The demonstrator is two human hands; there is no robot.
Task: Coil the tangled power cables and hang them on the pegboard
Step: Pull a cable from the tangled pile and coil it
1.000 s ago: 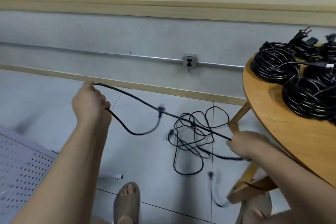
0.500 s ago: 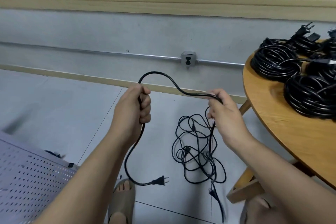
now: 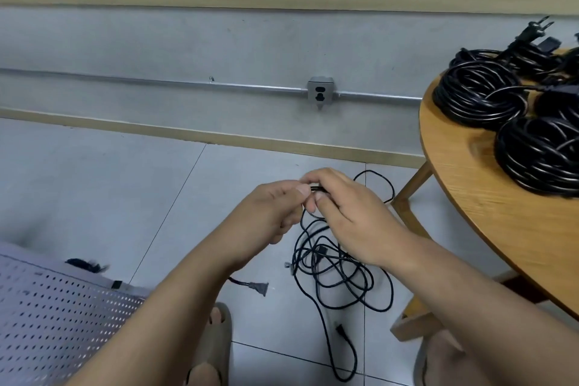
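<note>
Hands meet over the floor, in front of the person, fingertips nearly touching. Left hand [image 3: 275, 210] is closed around the black cable [image 3: 336, 273], thumb pressed on top of it. Right hand [image 3: 347, 213] is pinched shut on the same cable just beside the left; a short dark stretch shows between the two thumbs. How many strands each hand holds: cannot tell, fingers cover it.

From the hands the cable drops to a loose tangle on the tiled floor [image 3: 109, 191], directly below and slightly right of the right hand. Loops overlap, uncoiled. One plug [image 3: 257, 287] lies on the floor left of the tangle, prongs pointing right, near the left forearm. A second connector end [image 3: 342, 331] lies nearer the camera, on a strand that curves down toward the bottom edge.

Round wooden surface [image 3: 463, 185] at right carries several coiled black cables [image 3: 481, 94], stacked touching each other, plugs sticking up at the back.

Pegboard [image 3: 53, 316], grey and perforated, lies at lower left, well apart from the tangle; nothing visibly hung on it. A small dark blurred item sits at its far edge, cannot identify.

Wall outlet [image 3: 320, 94] on a metal conduit behind the hands. Sandalled foot [image 3: 216, 332] at the bottom, between the forearms.
</note>
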